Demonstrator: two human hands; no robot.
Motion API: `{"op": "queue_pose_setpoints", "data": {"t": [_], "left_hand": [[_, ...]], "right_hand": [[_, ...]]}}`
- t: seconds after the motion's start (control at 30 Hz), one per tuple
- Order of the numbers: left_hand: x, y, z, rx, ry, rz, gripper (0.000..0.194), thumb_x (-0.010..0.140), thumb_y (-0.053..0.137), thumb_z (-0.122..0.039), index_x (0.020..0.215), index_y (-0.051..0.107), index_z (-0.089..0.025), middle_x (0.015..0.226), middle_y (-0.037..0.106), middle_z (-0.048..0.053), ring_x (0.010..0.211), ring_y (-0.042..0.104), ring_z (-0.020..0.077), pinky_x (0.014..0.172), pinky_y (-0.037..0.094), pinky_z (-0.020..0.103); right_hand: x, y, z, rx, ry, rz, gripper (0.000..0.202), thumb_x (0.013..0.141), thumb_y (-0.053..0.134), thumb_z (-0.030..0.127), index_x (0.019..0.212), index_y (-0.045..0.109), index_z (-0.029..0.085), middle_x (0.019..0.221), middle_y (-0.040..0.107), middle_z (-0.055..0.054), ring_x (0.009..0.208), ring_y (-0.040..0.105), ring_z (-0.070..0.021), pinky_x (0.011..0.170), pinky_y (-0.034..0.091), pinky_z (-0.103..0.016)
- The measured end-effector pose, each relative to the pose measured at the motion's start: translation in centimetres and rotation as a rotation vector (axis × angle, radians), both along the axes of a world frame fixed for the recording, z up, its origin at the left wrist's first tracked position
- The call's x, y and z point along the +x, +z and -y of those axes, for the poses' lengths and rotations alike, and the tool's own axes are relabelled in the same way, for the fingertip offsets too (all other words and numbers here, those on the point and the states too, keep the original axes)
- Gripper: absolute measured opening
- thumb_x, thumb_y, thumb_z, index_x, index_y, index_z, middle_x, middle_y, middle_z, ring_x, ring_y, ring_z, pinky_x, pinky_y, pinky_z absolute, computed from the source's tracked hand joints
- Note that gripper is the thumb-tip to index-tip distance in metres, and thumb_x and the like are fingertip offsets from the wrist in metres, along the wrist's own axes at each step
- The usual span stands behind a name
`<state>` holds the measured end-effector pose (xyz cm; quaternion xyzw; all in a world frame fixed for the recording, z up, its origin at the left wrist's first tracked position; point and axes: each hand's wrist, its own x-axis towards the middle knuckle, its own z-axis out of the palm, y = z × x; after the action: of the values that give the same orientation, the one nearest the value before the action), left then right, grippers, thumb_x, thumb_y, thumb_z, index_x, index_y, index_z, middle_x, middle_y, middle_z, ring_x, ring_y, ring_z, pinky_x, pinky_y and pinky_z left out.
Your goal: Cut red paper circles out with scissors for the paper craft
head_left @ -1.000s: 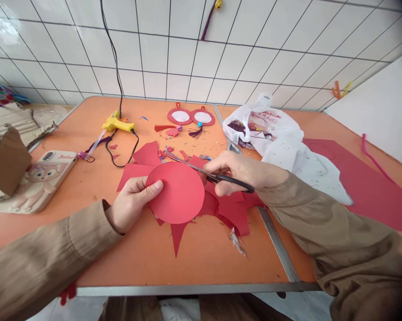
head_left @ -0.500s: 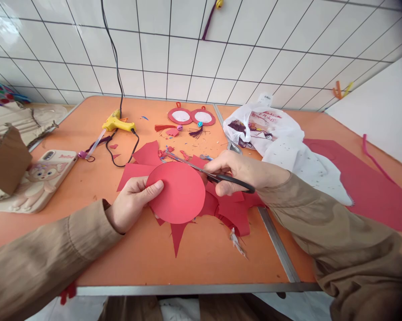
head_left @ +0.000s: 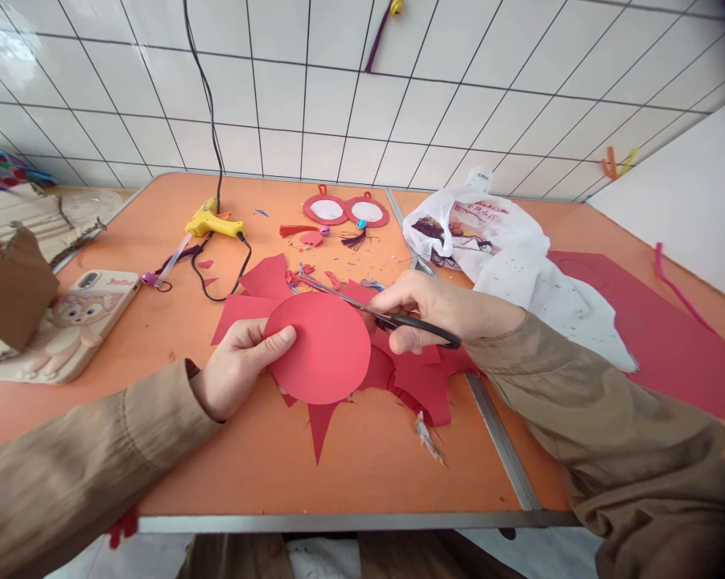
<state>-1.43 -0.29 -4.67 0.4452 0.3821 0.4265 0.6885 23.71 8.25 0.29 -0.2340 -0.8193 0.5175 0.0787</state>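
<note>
Pinched at its left edge by my left hand point(head_left: 245, 359) is a round red paper disc point(head_left: 319, 347), thumb on top and fingers beneath. My right hand point(head_left: 419, 312) is closed round the black handles of a pair of scissors point(head_left: 362, 307). The blades point left along the disc's upper edge and look nearly closed; whether they touch the paper I cannot tell. Under both hands lie red paper offcuts point(head_left: 419, 386), one a pointed strip below the disc. Behind them sit two red rings with white centres point(head_left: 327, 211) and tassels with bells.
A yellow glue gun point(head_left: 214, 223) with its cord lies at back left, near a phone in a cartoon case point(head_left: 72, 326). A cardboard box point(head_left: 15, 285) stands far left. On the right are a white plastic bag point(head_left: 507, 229) and a large red sheet point(head_left: 669, 346).
</note>
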Motion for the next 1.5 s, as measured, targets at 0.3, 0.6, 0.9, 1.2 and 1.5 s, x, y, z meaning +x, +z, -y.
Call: {"op": "queue_pose_setpoints", "data": {"t": [0.3, 0.6, 0.9, 1.2, 1.5], "left_hand": [[0.1, 0.0, -0.1, -0.019, 0.048, 0.031, 0.023, 0.081, 0.069, -0.037, 0.076, 0.074, -0.015, 0.063, 0.073, 0.004, 0.050, 0.067, 0.0163, 0.046, 0.055, 0.024], [-0.1, -0.3, 0.1, -0.013, 0.049, 0.025, 0.020, 0.082, 0.069, -0.035, 0.077, 0.076, -0.017, 0.068, 0.075, 0.003, 0.058, 0.069, 0.0150, 0.054, 0.056, 0.022], [0.0, 0.1, 0.3, -0.035, -0.041, 0.050, 0.018, 0.083, 0.068, -0.033, 0.081, 0.078, -0.017, 0.076, 0.077, 0.004, 0.067, 0.070, 0.0146, 0.064, 0.056, 0.021], [0.0, 0.3, 0.0, -0.008, -0.065, -0.018, 0.018, 0.072, 0.079, -0.032, 0.074, 0.075, -0.014, 0.056, 0.071, 0.002, 0.042, 0.060, 0.0115, 0.041, 0.050, 0.020], [0.1, 0.1, -0.1, -0.033, 0.005, -0.092, 0.016, 0.070, 0.079, -0.030, 0.065, 0.073, -0.016, 0.050, 0.067, 0.003, 0.037, 0.055, 0.0102, 0.035, 0.041, 0.018]], "right_hand": [[0.1, 0.3, 0.2, -0.062, -0.016, 0.035, 0.047, 0.072, 0.071, 0.058, 0.069, 0.059, 0.013, 0.050, 0.045, 0.005, 0.037, 0.047, -0.0067, 0.033, 0.032, -0.018], [0.0, 0.5, 0.2, -0.079, -0.095, 0.041, 0.048, 0.071, 0.071, 0.058, 0.080, 0.060, 0.012, 0.059, 0.051, 0.003, 0.041, 0.050, -0.0069, 0.037, 0.039, -0.018], [-3.0, -0.1, 3.3, -0.059, -0.381, -0.116, 0.021, 0.069, 0.072, 0.023, 0.081, 0.058, 0.015, 0.064, 0.046, 0.004, 0.056, 0.043, -0.0086, 0.052, 0.037, -0.022], [-4.0, 0.8, 4.6, -0.094, -0.619, -0.186, 0.014, 0.066, 0.065, 0.015, 0.074, 0.053, 0.017, 0.056, 0.037, 0.007, 0.050, 0.030, -0.0073, 0.046, 0.026, -0.022], [-4.0, 0.3, 4.3, -0.119, -0.585, -0.179, 0.013, 0.069, 0.063, 0.020, 0.066, 0.051, 0.017, 0.053, 0.044, 0.006, 0.048, 0.046, -0.0089, 0.046, 0.038, -0.021]]}}
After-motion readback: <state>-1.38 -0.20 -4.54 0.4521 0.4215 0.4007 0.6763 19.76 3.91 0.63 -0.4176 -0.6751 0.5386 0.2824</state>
